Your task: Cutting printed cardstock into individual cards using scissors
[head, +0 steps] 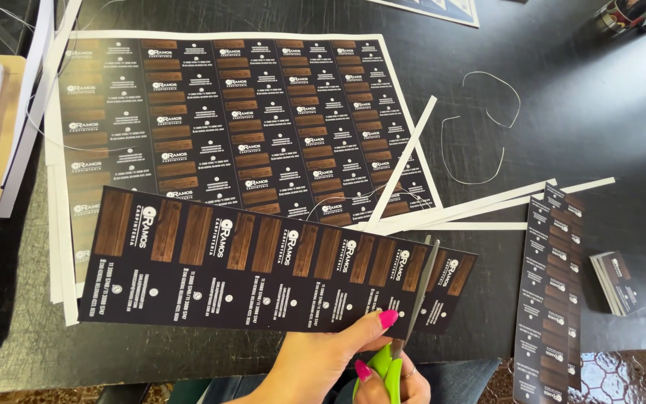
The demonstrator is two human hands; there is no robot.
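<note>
Left hand (330, 359): pinched the lower edge of the card strip (263, 262), grip closed on it, thumb on top.
Right hand (405, 378): mostly hidden; fingers through the green handles of the scissors (413, 314), grip closed on them.
Card strip: a long dark strip of printed cards with brown wood-look panels, held slanting above the table (600, 112).
Blades: stood across the strip near its right end, between two cards.
Doing it well: the blades probably needed to follow the gap between cards, with the strip kept flat and taut.
Printed sheet (241, 120): large, dark, white-bordered, rows of the same cards, behind the strip.
White offcuts (487, 206): thin paper slivers, right of the sheet.
Second strip (551, 292): dark, lying at the right.
Cut cards (618, 280): small stack, far right.
</note>
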